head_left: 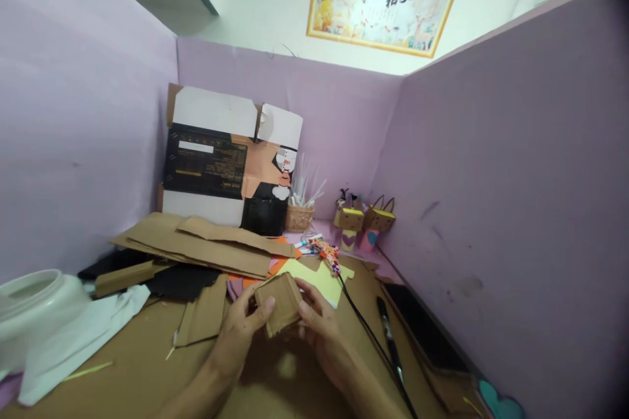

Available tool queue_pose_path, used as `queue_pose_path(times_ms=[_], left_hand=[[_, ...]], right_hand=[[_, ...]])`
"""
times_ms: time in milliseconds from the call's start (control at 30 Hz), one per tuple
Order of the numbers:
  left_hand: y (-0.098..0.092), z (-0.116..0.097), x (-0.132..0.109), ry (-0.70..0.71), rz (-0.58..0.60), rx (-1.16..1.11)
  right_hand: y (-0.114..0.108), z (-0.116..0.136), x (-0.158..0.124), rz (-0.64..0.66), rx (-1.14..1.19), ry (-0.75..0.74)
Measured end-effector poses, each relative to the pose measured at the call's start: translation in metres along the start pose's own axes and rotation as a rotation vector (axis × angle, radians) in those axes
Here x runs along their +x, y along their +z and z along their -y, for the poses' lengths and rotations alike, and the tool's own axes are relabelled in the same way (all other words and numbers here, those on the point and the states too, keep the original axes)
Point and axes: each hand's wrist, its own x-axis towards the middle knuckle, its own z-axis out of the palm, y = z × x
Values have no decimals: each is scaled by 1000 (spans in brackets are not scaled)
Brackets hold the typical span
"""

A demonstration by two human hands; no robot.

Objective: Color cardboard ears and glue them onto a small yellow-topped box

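Observation:
Between my two hands is a small brown cardboard box (281, 304), raised a little over the cardboard-covered table. My left hand (244, 315) grips its left side, the thumb lying on the near face. On the right edge, my right hand (317, 314) closes with thumb and fingers; some of its fingertips are hidden behind the box. Just beyond the hands lie sheets of pale yellow paper (307, 275) and a glue gun with a colourful pattern (324, 254), its black cord (361, 317) running toward me. Flat cardboard pieces (202, 315) lie left of my left hand.
At left stand a white tub (37, 308) and a white cloth (93, 334). Cardboard sheets (196, 245) and a flattened printed box (211, 157) are behind. A basket of glue sticks (299, 216), cardboard animal figures (351, 219) and a black pen-like tool (390, 339) are farther right. Purple walls enclose the table.

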Motion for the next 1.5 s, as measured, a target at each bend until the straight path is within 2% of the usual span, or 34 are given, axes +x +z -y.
queue_pose_path(times_ms=[367, 667, 800, 967, 1067, 1167, 1300, 1367, 1500], left_hand=[[2, -6, 1, -85, 26, -85], [1, -13, 3, -156, 6, -85], [-1, -11, 3, -163, 52, -84], [-4, -6, 2, -138, 149, -27], [-5, -6, 1, -136, 156, 8], [-3, -6, 2, -168, 119, -11], [-3, -11, 3, -193, -3, -77], [-5, -17, 5, -109, -90, -182], [-15, -33, 10, 166, -246, -371]], right_hand=[[2, 5, 1, -91, 99, 91], [-2, 1, 3, -73, 32, 140], [-2, 0, 4, -92, 30, 157], [-1, 2, 3, -106, 45, 105], [1, 2, 3, -115, 47, 111], [1, 0, 3, -107, 32, 122], [-1, 4, 4, -127, 3, 137], [-5, 11, 5, -197, 34, 66], [-20, 24, 12, -406, 6, -197]])
